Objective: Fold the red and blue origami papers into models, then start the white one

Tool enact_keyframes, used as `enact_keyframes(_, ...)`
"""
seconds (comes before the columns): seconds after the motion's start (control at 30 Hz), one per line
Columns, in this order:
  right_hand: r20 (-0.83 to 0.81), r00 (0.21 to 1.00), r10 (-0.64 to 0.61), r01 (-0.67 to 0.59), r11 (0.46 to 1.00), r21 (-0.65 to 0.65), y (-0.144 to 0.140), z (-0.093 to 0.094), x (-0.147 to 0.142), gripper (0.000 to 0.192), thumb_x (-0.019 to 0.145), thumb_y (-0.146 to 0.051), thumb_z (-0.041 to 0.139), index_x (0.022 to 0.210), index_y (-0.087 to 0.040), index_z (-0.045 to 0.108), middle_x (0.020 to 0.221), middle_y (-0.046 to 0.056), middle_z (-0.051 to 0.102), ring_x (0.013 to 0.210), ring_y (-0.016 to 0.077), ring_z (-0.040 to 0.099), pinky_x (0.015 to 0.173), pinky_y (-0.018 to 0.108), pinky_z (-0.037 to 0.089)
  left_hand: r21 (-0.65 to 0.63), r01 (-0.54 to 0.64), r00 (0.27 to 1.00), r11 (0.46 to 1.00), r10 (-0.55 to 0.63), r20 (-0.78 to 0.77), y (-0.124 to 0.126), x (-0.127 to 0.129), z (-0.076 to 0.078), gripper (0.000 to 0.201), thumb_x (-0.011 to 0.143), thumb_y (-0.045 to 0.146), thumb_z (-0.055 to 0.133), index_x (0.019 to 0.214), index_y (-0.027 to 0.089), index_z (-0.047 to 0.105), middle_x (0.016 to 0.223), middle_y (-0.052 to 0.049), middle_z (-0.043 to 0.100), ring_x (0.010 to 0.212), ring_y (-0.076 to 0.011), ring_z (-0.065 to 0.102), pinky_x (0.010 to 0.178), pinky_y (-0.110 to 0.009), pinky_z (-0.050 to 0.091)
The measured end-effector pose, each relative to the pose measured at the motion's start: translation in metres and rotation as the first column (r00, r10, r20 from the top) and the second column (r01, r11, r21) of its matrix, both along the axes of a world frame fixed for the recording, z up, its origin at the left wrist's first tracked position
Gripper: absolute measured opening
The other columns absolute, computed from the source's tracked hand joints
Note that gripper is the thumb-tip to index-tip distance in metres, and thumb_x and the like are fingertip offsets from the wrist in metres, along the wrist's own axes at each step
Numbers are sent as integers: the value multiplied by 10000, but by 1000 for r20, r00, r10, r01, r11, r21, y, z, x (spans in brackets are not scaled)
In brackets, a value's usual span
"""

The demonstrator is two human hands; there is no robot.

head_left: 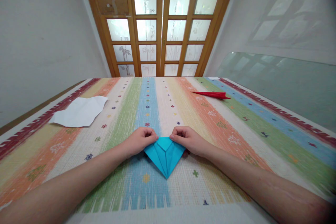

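A folded sheet of blue paper [165, 155] is held just above the striped tablecloth, its pointed end toward me and a flat folded edge at the far side. Creases fan out from its middle down to the tip. My left hand [143, 139] pinches the upper left corner between thumb and fingers. On the opposite corner my right hand [187, 140] has the same kind of pinch, with some fingertips tucked beneath the paper.
A creased white sheet of paper [80, 111] lies on the tablecloth [147, 192] at the left. Farther off on the right rests a narrow folded red paper piece [211, 95]. Wooden doors with glass panes [148, 29] stand beyond the table, between pale walls.
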State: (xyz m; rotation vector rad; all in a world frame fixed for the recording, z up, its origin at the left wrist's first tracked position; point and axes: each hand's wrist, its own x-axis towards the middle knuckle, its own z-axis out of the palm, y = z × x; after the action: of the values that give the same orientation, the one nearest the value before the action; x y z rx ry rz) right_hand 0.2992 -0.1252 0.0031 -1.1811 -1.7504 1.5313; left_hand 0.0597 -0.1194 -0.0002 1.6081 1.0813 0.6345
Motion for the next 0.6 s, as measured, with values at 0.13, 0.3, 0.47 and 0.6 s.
enact_keyframes(0.13, -9, 1000, -21, 21, 999, -48, 0, 0, 4, 357, 879, -531, 612, 781, -206, 502, 518, -77, 448, 378, 99, 467, 334, 206, 388, -60, -33, 998, 998, 36, 58, 1, 0, 0, 365, 790, 510, 630, 681, 178, 527, 561, 46, 440, 505, -104, 403, 491, -225, 290)
enact_keyframes(0.3, -22, 999, -25, 24, 999, -46, 1, -2, 4, 356, 891, -532, 597, 802, -199, 509, 515, -78, 456, 368, 91, 475, 322, 191, 396, -107, -64, 992, 992, 75, 102, 0, 2, -2, 345, 791, 511, 621, 717, 193, 510, 559, 57, 444, 462, -106, 423, 460, -225, 326)
enact_keyframes(0.47, 0, 1000, -9, 9, 999, -34, 1, -2, 4, 329, 905, -512, 581, 831, -194, 543, 548, -77, 466, 372, 82, 495, 328, 179, 408, 56, -134, 987, 989, 128, 95, 4, -1, -3, 322, 809, 450, 614, 663, 186, 503, 597, 38, 452, 576, -128, 460, 565, -244, 378)
enact_keyframes(0.6, 12, 1000, 21, -21, 999, -25, 1, 0, 4, 301, 904, -481, 579, 825, -192, 549, 528, -82, 465, 360, 80, 503, 329, 167, 390, 80, -163, 983, 983, 156, 92, 7, -2, -3, 312, 810, 441, 612, 662, 190, 501, 613, 26, 449, 671, -159, 508, 623, -254, 391)
